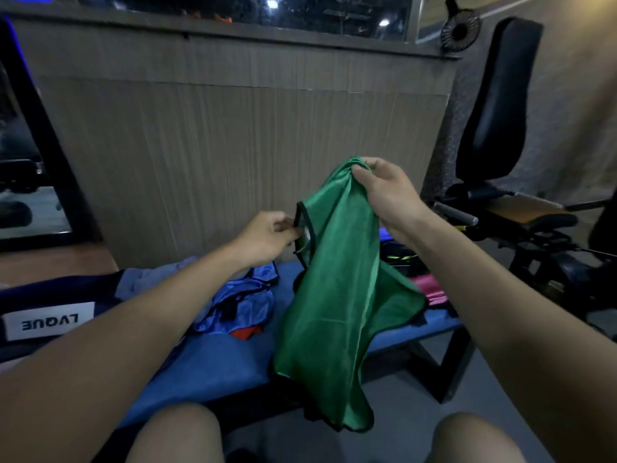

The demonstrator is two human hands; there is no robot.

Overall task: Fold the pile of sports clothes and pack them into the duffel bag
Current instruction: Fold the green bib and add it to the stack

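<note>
1. Currently the green mesh bib hangs in the air over the front edge of the bench. The right hand pinches its bunched top. The left hand pinches the black-trimmed edge of an opening. Both hands are clamped on the cloth, with a short span of fabric between them.

2. Risk, slip: the fabric looks slick and shiny. A two-finger pinch on the trim could let go if the bib is shaken out, and the hem would drop to the floor, since its lower part already hangs below the bench edge.

3. Risk, bad fold: the top is gathered in a wad, not held by two matching corners. Laid down like this, it would likely crease unevenly.

4. Risk, snag: a blue garment with something red under it lies just left of the bib, and pink and dark items lie behind it to the right. A sweep sideways could drag these along.

5. Room: bare blue bench surface shows in front, between the blue garment and the bib. The duffel bag, with its white label, sits at the left end, near the left forearm.

6. Edges: a wall panel stands close behind the bench; gym equipment crowds the right side. Free space is mostly toward the person.
</note>
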